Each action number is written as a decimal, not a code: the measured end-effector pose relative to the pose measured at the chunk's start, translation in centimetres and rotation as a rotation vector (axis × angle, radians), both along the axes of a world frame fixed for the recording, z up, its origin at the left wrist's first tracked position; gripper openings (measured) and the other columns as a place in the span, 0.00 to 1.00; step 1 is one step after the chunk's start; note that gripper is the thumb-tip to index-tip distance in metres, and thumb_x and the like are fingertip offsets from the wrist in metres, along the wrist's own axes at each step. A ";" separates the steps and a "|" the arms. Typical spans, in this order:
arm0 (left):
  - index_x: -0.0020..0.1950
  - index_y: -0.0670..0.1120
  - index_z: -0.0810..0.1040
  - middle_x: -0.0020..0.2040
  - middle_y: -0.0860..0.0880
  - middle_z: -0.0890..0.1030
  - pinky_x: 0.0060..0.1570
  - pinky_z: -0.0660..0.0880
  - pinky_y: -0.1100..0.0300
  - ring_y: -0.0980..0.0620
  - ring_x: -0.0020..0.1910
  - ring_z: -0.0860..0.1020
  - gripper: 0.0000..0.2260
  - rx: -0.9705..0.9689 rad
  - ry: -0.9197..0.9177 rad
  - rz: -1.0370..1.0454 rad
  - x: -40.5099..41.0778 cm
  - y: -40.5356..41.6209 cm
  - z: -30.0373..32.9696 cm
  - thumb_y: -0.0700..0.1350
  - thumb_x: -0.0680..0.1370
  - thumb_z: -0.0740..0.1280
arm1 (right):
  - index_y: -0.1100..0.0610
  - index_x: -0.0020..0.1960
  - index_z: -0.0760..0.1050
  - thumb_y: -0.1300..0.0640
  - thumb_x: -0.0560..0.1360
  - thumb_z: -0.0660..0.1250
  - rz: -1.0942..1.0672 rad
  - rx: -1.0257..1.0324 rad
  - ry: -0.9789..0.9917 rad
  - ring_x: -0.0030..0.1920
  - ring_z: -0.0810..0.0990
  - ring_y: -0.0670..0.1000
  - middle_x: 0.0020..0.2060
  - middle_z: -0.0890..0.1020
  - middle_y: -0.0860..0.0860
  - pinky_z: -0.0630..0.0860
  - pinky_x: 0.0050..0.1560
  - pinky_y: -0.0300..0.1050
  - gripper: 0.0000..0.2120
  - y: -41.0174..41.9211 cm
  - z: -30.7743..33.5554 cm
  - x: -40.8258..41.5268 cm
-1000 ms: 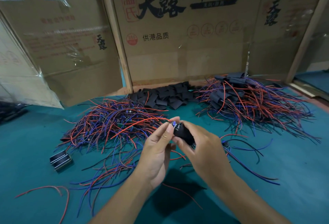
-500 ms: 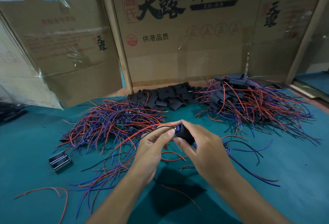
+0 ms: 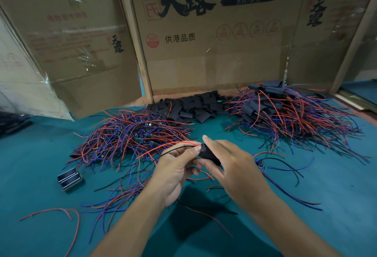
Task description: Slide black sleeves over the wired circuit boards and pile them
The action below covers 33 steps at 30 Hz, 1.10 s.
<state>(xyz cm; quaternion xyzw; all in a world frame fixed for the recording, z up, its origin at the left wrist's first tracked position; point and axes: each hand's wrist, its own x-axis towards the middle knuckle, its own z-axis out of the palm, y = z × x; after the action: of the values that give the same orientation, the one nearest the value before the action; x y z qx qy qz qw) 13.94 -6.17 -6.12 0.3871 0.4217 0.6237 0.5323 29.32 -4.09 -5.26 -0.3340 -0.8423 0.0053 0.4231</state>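
Currently the right hand (image 3: 230,167) grips one black sleeve (image 3: 209,154) above the bench (image 3: 30,175), its fingers wrapped round it to steady the opening, while the left hand (image 3: 173,171) pinches the red and black leads (image 3: 175,146) at the sleeve mouth, apparently to feed the board inside. Bare wired boards (image 3: 130,134) lie left, loose sleeves (image 3: 193,106) behind, and the finished pile (image 3: 285,111) right, keeping all stock within reach.

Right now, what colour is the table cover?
Teal green table cover, clearest in the head view.
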 end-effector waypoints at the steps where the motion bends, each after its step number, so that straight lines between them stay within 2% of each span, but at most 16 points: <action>1: 0.41 0.43 0.84 0.35 0.44 0.81 0.28 0.72 0.61 0.52 0.28 0.76 0.06 -0.001 -0.007 0.006 0.0 0.0 0.0 0.44 0.66 0.75 | 0.64 0.63 0.78 0.53 0.72 0.71 0.004 -0.001 -0.012 0.46 0.83 0.56 0.47 0.83 0.54 0.78 0.43 0.46 0.23 0.0 0.1 0.0; 5: 0.38 0.43 0.84 0.33 0.43 0.79 0.28 0.75 0.62 0.52 0.26 0.76 0.02 -0.004 -0.029 0.020 -0.2 0.1 -0.1 0.40 0.67 0.73 | 0.65 0.63 0.77 0.55 0.71 0.73 0.028 0.003 -0.055 0.46 0.83 0.57 0.47 0.83 0.55 0.79 0.41 0.47 0.23 -0.1 0.1 0.1; 8: 0.38 0.45 0.84 0.32 0.45 0.79 0.28 0.75 0.63 0.52 0.25 0.76 0.03 0.013 -0.029 0.017 -0.2 0.2 -0.3 0.38 0.68 0.72 | 0.65 0.65 0.76 0.54 0.72 0.70 0.037 0.006 -0.058 0.47 0.83 0.58 0.48 0.83 0.54 0.80 0.41 0.49 0.24 -0.1 -0.1 0.1; 12: 0.38 0.44 0.84 0.31 0.44 0.78 0.30 0.75 0.62 0.52 0.25 0.75 0.03 0.016 -0.016 0.033 -0.4 0.3 -0.5 0.37 0.68 0.72 | 0.60 0.70 0.69 0.56 0.75 0.68 0.040 -0.108 -0.011 0.53 0.80 0.56 0.53 0.81 0.54 0.77 0.52 0.51 0.25 -0.1 -1.0 -0.2; 15: 0.39 0.42 0.83 0.34 0.43 0.79 0.30 0.75 0.64 0.52 0.27 0.76 0.05 -0.006 0.040 0.028 -0.6 0.3 -0.7 0.33 0.72 0.71 | 0.55 0.64 0.68 0.60 0.74 0.67 0.055 -0.213 -0.010 0.54 0.78 0.56 0.53 0.79 0.54 0.75 0.52 0.50 0.19 0.0 -1.5 -0.1; 18: 0.38 0.43 0.82 0.34 0.43 0.79 0.30 0.75 0.65 0.53 0.28 0.77 0.10 -0.047 0.050 0.019 -0.9 0.4 -0.9 0.30 0.75 0.68 | 0.58 0.60 0.71 0.62 0.75 0.67 0.050 -0.228 -0.062 0.56 0.79 0.57 0.56 0.80 0.56 0.76 0.52 0.52 0.15 0.1 -1.5 -0.1; 22: 0.37 0.44 0.82 0.34 0.43 0.79 0.30 0.75 0.65 0.53 0.28 0.77 0.07 -0.053 0.047 0.014 -0.9 0.5 -1.0 0.33 0.71 0.73 | 0.63 0.56 0.77 0.67 0.69 0.73 0.014 -0.137 -0.138 0.52 0.83 0.58 0.53 0.83 0.56 0.80 0.45 0.49 0.16 -0.2 -1.2 -0.2; 25: 0.36 0.45 0.82 0.33 0.44 0.78 0.29 0.74 0.64 0.53 0.28 0.75 0.09 -0.047 0.011 0.016 -0.8 0.8 -1.4 0.34 0.75 0.70 | 0.61 0.52 0.80 0.64 0.69 0.75 -0.039 -0.057 -0.124 0.48 0.83 0.57 0.47 0.84 0.53 0.81 0.41 0.49 0.12 -0.2 -0.8 -0.1; 26: 0.35 0.45 0.81 0.32 0.45 0.77 0.29 0.72 0.64 0.53 0.27 0.74 0.11 -0.020 0.060 0.039 -0.8 0.9 -1.4 0.35 0.77 0.68 | 0.60 0.51 0.80 0.62 0.71 0.74 -0.058 -0.020 -0.114 0.48 0.82 0.57 0.47 0.83 0.52 0.80 0.43 0.49 0.10 0.0 -0.6 0.0; 27: 0.34 0.45 0.79 0.31 0.45 0.76 0.28 0.70 0.64 0.53 0.26 0.72 0.13 0.040 0.221 0.095 -1.0 0.9 -1.5 0.37 0.78 0.67 | 0.60 0.50 0.80 0.61 0.72 0.73 -0.077 0.007 -0.103 0.48 0.81 0.57 0.47 0.82 0.52 0.79 0.45 0.49 0.08 0.3 -0.3 0.3; 30: 0.32 0.46 0.72 0.29 0.49 0.73 0.32 0.66 0.57 0.52 0.29 0.70 0.14 0.355 1.080 0.264 -2.0 0.9 -1.7 0.44 0.77 0.69 | 0.59 0.52 0.79 0.57 0.76 0.70 -0.151 0.019 -0.085 0.47 0.77 0.56 0.46 0.78 0.52 0.75 0.45 0.48 0.07 2.2 1.2 1.5; 31: 0.32 0.45 0.71 0.30 0.50 0.72 0.34 0.67 0.54 0.50 0.31 0.70 0.15 0.447 1.263 0.262 -2.2 0.7 -1.8 0.45 0.77 0.68 | 0.59 0.54 0.79 0.56 0.77 0.68 -0.184 0.011 -0.097 0.48 0.76 0.55 0.46 0.77 0.52 0.72 0.44 0.46 0.09 3.2 2.0 2.0; 33: 0.32 0.46 0.68 0.30 0.50 0.70 0.32 0.67 0.54 0.48 0.30 0.70 0.17 0.567 1.395 0.239 -2.1 0.3 -1.8 0.49 0.79 0.64 | 0.58 0.58 0.78 0.54 0.78 0.66 -0.248 0.018 -0.135 0.48 0.76 0.53 0.47 0.77 0.52 0.68 0.44 0.43 0.11 5.9 4.0 3.4</action>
<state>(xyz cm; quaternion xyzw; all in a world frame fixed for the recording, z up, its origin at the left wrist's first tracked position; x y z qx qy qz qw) 11.81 -5.85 -7.88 0.7650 0.5232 0.3724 -0.0486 32.73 1.81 -1.24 -0.4314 -0.8211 -0.0768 0.3658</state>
